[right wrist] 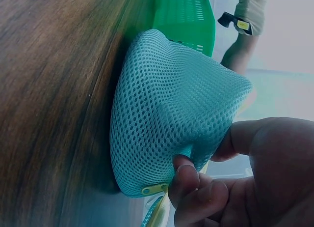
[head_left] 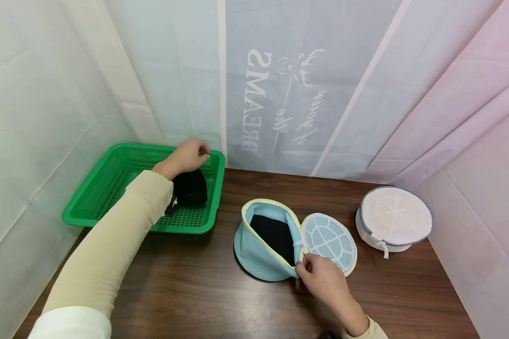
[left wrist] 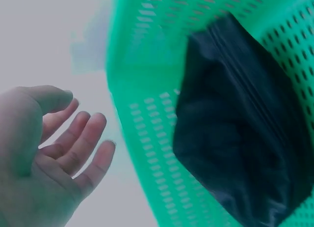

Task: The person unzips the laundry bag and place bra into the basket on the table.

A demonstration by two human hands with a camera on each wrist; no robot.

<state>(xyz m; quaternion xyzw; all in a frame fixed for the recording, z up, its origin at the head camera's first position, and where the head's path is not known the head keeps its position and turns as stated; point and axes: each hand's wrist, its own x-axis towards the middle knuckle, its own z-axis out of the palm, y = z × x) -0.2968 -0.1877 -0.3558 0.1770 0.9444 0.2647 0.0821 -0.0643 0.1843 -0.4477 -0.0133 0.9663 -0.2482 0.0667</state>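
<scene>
My left hand (head_left: pixel 188 155) hovers over the far right side of the green basket (head_left: pixel 217 197), its fingers loosely bent and holding nothing. Below it, inside the basket, lies a folded black cloth item (left wrist: pixel 235 124) with a long seam, apart from the hand. With thumb and fingers, my right hand (head_left: pixel 324 278) pinches the rim of the light blue mesh laundry bag (right wrist: pixel 167 104) at its near right side. The bag stands with its mouth open, and a black cloth (head_left: pixel 273 235) is inside. Its round lid (head_left: pixel 328 238) is folded out to the right onto the table.
A round white mesh bag (head_left: pixel 394 216) with grey trim and a zip stands closed at the right. The brown wooden table (head_left: pixel 186 287) meets a printed curtain (head_left: pixel 186 70) at the back, and pale sheets hang at both sides.
</scene>
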